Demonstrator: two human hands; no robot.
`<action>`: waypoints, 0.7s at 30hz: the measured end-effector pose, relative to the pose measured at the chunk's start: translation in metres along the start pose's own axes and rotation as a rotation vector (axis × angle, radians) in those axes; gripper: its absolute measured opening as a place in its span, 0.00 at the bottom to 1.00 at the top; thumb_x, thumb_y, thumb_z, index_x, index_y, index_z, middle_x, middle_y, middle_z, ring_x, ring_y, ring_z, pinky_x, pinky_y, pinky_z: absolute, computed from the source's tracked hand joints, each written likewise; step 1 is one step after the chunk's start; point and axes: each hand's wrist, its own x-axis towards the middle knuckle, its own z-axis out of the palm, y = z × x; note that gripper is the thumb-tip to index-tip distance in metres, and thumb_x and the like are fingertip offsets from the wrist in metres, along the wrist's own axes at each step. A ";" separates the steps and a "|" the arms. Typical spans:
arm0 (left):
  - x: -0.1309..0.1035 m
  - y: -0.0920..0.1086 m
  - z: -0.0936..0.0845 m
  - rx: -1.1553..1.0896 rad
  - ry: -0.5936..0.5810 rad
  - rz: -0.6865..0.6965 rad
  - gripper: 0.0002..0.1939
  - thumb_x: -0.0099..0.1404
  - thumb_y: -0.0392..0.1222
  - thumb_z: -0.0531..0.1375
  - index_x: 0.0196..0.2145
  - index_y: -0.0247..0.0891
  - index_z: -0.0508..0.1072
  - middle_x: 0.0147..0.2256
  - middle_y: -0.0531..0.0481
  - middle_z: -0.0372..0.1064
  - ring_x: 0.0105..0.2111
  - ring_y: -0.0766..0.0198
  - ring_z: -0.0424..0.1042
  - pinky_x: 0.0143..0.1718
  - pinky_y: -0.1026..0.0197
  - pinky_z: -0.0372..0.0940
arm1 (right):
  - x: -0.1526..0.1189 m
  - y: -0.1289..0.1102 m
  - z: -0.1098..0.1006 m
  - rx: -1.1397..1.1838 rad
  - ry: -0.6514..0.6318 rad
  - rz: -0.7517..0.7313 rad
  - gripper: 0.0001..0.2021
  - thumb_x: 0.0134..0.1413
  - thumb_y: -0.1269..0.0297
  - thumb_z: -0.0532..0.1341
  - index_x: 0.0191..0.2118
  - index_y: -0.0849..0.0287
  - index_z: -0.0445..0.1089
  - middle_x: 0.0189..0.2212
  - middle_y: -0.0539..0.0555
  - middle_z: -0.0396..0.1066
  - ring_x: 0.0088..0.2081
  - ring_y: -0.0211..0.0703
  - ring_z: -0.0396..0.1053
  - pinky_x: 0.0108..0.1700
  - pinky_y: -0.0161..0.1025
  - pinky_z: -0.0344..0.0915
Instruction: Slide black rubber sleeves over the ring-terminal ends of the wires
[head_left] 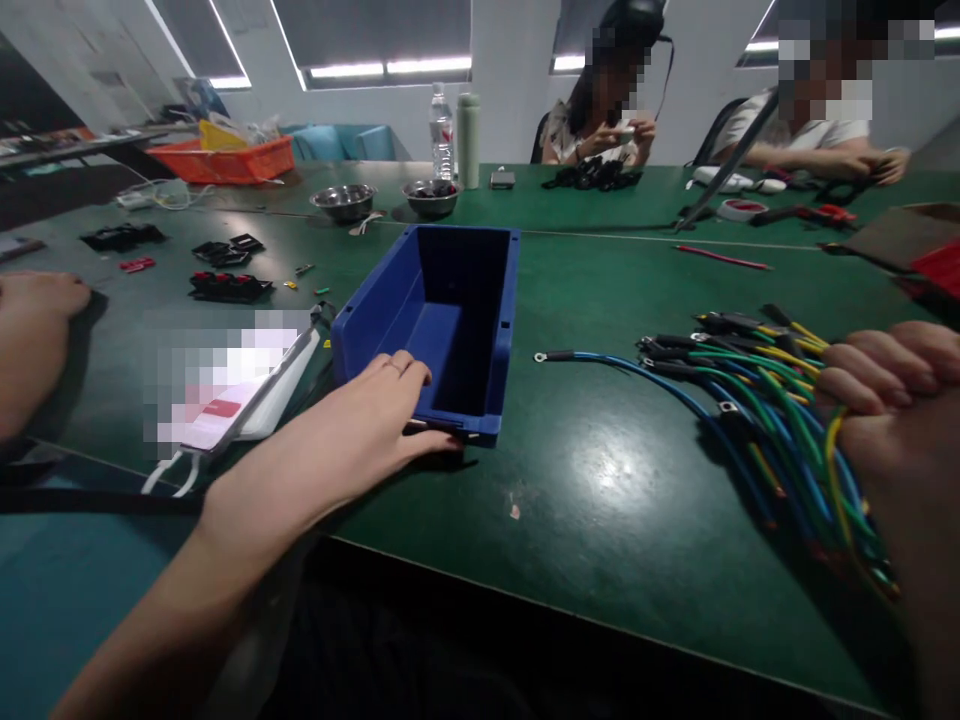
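My left hand grips the near rim of a blue plastic bin, fingers over the edge and thumb outside. The inside of the bin shows no parts. At the right, my right hand is closed around part of a bundle of blue, green and yellow wires with black sleeves and ring terminals. One blue wire sticks out of the bundle towards the bin. Where the wires pass into my right hand is partly hidden.
A propped phone stands left of the bin. Black parts, metal bowls, a bottle and a red wire lie beyond. Another person's hand rests at far left; two people sit across the green table.
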 end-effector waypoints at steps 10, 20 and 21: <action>0.036 -0.015 -0.025 -0.038 -0.411 -0.072 0.36 0.59 0.74 0.53 0.42 0.36 0.72 0.43 0.40 0.72 0.41 0.48 0.73 0.40 0.54 0.64 | -0.016 -0.006 0.024 -0.085 -0.078 0.024 0.16 0.60 0.63 0.37 0.21 0.58 0.35 0.18 0.46 0.29 0.17 0.30 0.31 0.16 0.33 0.30; 0.042 -0.023 -0.011 -0.128 -0.441 -0.039 0.37 0.56 0.76 0.55 0.41 0.38 0.75 0.39 0.44 0.74 0.39 0.52 0.73 0.39 0.56 0.64 | -0.019 -0.005 0.024 -0.064 -0.111 0.030 0.16 0.62 0.63 0.37 0.23 0.59 0.34 0.18 0.45 0.30 0.18 0.31 0.30 0.16 0.32 0.30; 0.041 -0.023 -0.010 -0.122 -0.398 -0.031 0.36 0.56 0.76 0.56 0.39 0.39 0.76 0.37 0.45 0.75 0.38 0.53 0.73 0.39 0.57 0.64 | -0.020 -0.005 0.024 -0.057 -0.109 0.039 0.16 0.62 0.63 0.37 0.23 0.59 0.34 0.18 0.45 0.30 0.17 0.31 0.30 0.16 0.32 0.30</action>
